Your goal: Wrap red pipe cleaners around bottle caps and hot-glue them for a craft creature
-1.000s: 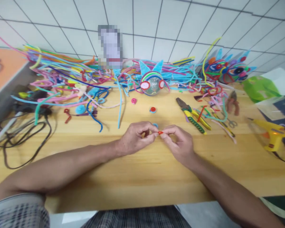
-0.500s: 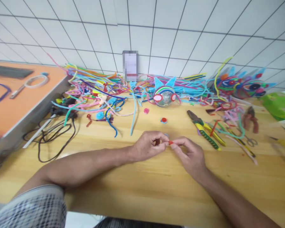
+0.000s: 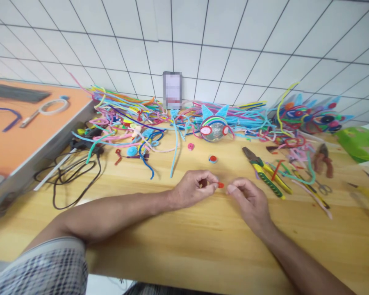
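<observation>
My left hand (image 3: 195,187) pinches a small red coil of pipe cleaner (image 3: 220,185) between thumb and forefinger, just above the wooden table. A short gap separates it from my right hand (image 3: 249,200), whose thumb and fingertips are closed together with nothing visible in them. Behind the hands lies a small red and blue coil (image 3: 213,159). Farther back and to the left is a pink coil (image 3: 191,146). A silvery ball (image 3: 215,132) with blue pointed ears and red-rimmed pink ovals sits at the back.
Piled pipe cleaners (image 3: 252,115) line the tiled wall, near a phone-like device (image 3: 172,90). Green-and-yellow pliers (image 3: 263,170), red-handled pliers (image 3: 323,160) and scissors (image 3: 324,188) lie right. A black cable (image 3: 69,176) coils left, beside an orange surface (image 3: 33,141). Decorated figures (image 3: 322,116) stand far right.
My right hand has let go of the red coil and drawn slightly to the right. My left hand still holds the coil, now showing more of it. The camera view has shifted slightly.
</observation>
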A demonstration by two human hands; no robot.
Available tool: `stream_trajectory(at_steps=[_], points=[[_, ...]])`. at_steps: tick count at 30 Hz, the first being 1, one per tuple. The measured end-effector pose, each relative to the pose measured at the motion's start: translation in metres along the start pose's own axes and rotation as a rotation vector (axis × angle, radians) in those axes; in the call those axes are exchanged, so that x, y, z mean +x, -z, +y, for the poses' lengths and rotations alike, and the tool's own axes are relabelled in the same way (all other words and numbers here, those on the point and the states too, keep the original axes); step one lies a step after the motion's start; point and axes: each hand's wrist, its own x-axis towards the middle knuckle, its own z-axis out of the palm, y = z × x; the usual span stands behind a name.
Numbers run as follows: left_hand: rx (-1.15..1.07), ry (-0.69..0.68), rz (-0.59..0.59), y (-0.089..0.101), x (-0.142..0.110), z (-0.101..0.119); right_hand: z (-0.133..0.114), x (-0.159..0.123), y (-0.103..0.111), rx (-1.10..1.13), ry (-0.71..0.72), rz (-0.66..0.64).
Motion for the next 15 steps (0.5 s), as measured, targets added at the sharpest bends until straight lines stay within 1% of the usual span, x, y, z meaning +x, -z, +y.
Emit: stream_trajectory(at_steps=[3, 7, 15], points=[[-0.015, 0.021, -0.009, 0.0004, 0.0002, -0.0006, -0.0021, 0.0012, -0.0002, 0.029, -0.001, -0.016], [-0.035, 0.056, -0.035, 0.0025, 0.0017, -0.0015, 0.0016, 0.0006, -0.0014, 0.069, -0.019, -0.005], [-0.101, 0.128, -0.043, 0.0073, 0.0092, -0.0064, 0.0072, -0.0010, -0.0001, 0.006, -0.074, -0.009]])
